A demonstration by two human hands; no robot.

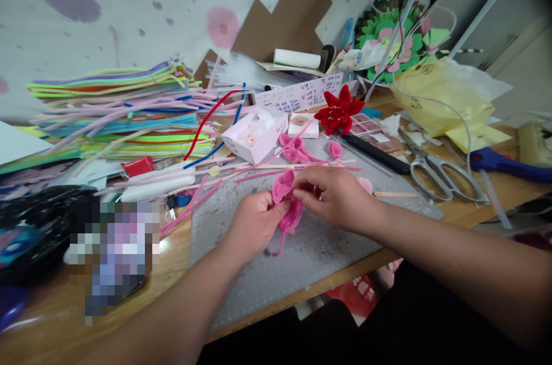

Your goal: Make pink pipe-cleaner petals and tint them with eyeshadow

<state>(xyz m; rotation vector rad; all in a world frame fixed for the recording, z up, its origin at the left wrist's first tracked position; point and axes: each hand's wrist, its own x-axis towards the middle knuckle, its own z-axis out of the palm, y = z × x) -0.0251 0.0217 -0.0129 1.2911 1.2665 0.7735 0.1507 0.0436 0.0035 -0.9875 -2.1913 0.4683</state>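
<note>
Pink fuzzy pipe-cleaner petals [290, 214] are held above the grey cutting mat [241, 287], with a thin stem end hanging below. My left hand [252, 224] is closed, its thumb pressing the petals from the left. At their upper right edge my right hand [330, 195] pinches with thumb and bent fingers, which partly hide the contact. Just beyond lie more pink looped petals [294, 149], a small pink petal piece [335, 150] and loose pink pipe cleaners [263, 175]. A pale pink piece [365, 185] shows behind my right wrist.
Bundles of coloured pipe cleaners [129, 118] are stacked at the left. A small white box [259, 143] and a red pipe-cleaner flower [340, 110] stand behind the mat. Scissors [444, 172] and a yellow bag [435, 95] lie at the right. One item at the lower left is pixelated.
</note>
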